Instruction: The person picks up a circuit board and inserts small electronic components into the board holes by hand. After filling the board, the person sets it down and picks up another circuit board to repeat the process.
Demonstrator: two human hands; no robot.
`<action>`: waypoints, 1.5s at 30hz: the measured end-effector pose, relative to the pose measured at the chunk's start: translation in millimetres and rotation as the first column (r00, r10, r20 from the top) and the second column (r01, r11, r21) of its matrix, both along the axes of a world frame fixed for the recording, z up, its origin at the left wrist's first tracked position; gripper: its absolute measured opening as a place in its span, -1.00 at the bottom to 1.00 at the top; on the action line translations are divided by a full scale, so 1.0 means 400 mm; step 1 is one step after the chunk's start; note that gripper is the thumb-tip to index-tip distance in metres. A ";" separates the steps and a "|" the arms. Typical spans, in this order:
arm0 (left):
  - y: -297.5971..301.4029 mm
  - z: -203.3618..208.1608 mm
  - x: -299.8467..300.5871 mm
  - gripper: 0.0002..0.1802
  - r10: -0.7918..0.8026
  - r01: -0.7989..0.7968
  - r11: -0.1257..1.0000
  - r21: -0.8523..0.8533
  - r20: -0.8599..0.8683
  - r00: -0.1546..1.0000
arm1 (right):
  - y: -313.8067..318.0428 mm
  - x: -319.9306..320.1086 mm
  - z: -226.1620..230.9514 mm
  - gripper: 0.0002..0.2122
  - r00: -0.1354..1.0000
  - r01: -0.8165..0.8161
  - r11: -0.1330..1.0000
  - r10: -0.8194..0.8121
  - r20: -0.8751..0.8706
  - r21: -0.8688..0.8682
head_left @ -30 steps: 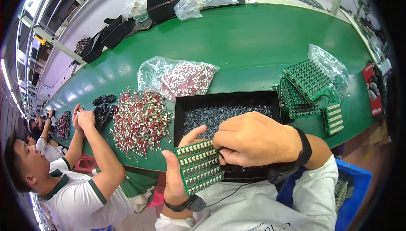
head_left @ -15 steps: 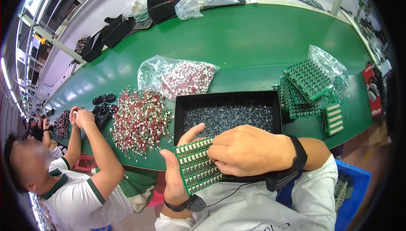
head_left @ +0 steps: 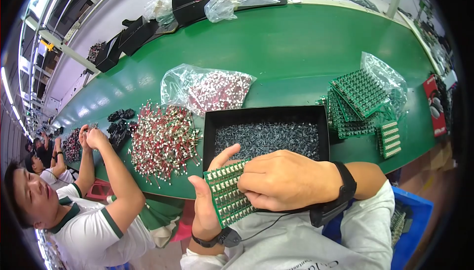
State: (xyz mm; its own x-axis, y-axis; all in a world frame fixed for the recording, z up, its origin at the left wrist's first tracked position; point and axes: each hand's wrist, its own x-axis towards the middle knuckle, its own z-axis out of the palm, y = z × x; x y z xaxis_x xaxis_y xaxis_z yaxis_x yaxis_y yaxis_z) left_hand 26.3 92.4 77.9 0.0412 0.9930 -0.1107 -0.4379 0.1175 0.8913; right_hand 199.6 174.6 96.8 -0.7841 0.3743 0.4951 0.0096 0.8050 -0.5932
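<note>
A green circuit board panel (head_left: 228, 191) with rows of small white parts rests in my left hand (head_left: 203, 198). My left thumb lies along its left edge, and a finger shows above its top edge. Over the panel's right side, my right hand (head_left: 279, 178) is closed, its curled fingertips at the rows. Whatever those fingers pinch is too small or hidden to name. Just beyond both hands stands a black tray (head_left: 209, 131) holding many small dark grey pieces (head_left: 269, 139). My right wrist and forearm cover its near right corner.
Left of the tray lies a heap of red-and-white wired connectors (head_left: 165, 144), with a clear bag (head_left: 219, 92) of similar ones behind. Stacked green boards (head_left: 358, 94) sit to the right. A co-worker (head_left: 74, 210) works at the left. A blue crate (head_left: 419, 215) stands at lower right.
My right hand has shifted slightly left over the panel. The panel and my left hand have barely moved. At the left, the co-worker's head has turned upward.
</note>
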 end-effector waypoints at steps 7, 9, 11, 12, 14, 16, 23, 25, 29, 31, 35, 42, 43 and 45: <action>0.000 0.006 0.006 0.11 0.006 -0.006 1.000 -0.007 -0.014 1.000 | -0.006 -0.003 -0.002 -0.85 0.999 0.053 0.998 -0.053 0.008 0.029; 0.000 0.008 0.006 0.11 0.014 -0.014 1.000 -0.011 -0.009 1.000 | -0.008 -0.004 -0.001 -0.85 0.999 0.033 0.999 -0.034 0.021 0.015; -0.001 0.007 0.005 0.11 0.008 -0.008 1.000 -0.022 -0.007 1.000 | -0.009 -0.006 -0.004 -0.85 0.999 0.045 0.999 -0.046 0.010 0.014; 0.000 0.007 0.004 0.11 0.007 -0.007 1.000 -0.022 -0.007 1.000 | -0.008 -0.007 -0.005 -0.85 0.998 0.056 0.998 -0.056 -0.001 0.012; 0.000 0.006 0.003 0.10 -0.004 0.004 1.000 -0.004 -0.009 1.000 | -0.007 -0.009 -0.008 -0.85 0.998 0.056 0.998 -0.056 -0.011 0.004; -0.001 0.005 0.004 0.10 0.001 -0.001 1.000 -0.009 -0.016 1.000 | -0.006 -0.010 -0.007 -0.85 0.998 0.055 0.998 -0.055 -0.021 -0.001; 0.001 0.011 0.009 0.10 0.028 -0.028 1.000 -0.013 -0.016 0.999 | 0.018 0.002 0.011 -0.87 0.992 0.105 0.994 -0.104 -0.076 0.007; 0.000 0.017 0.011 0.10 0.023 -0.024 1.000 -0.018 -0.023 0.999 | 0.021 0.011 0.018 -0.86 0.991 0.137 0.990 -0.137 -0.007 0.042; -0.001 0.009 0.008 0.11 0.024 -0.025 1.000 -0.014 -0.033 0.999 | -0.002 0.002 0.010 -0.86 0.994 0.111 0.994 -0.111 0.023 0.022; -0.002 0.005 0.006 0.10 0.019 -0.020 1.000 -0.015 -0.035 0.999 | -0.006 -0.003 0.003 -0.86 0.999 0.053 0.998 -0.053 0.002 0.026; 0.000 0.009 0.008 0.10 0.012 -0.013 1.000 -0.015 -0.033 0.999 | 0.002 0.002 0.000 -0.86 0.999 0.033 0.999 -0.033 0.009 0.026; 0.000 0.015 0.009 0.11 0.022 -0.023 0.999 -0.025 -0.018 1.000 | 0.006 0.004 0.014 -0.86 0.992 0.122 0.988 -0.123 0.010 0.097; -0.001 0.011 0.008 0.11 0.018 -0.018 1.000 -0.022 -0.032 0.999 | -0.004 0.002 0.012 -0.86 0.995 0.095 0.993 -0.096 0.008 0.071; 0.000 0.002 0.005 0.11 0.000 0.000 1.000 -0.013 -0.036 0.999 | -0.010 0.001 0.009 -0.83 0.999 0.046 0.998 -0.047 0.017 0.042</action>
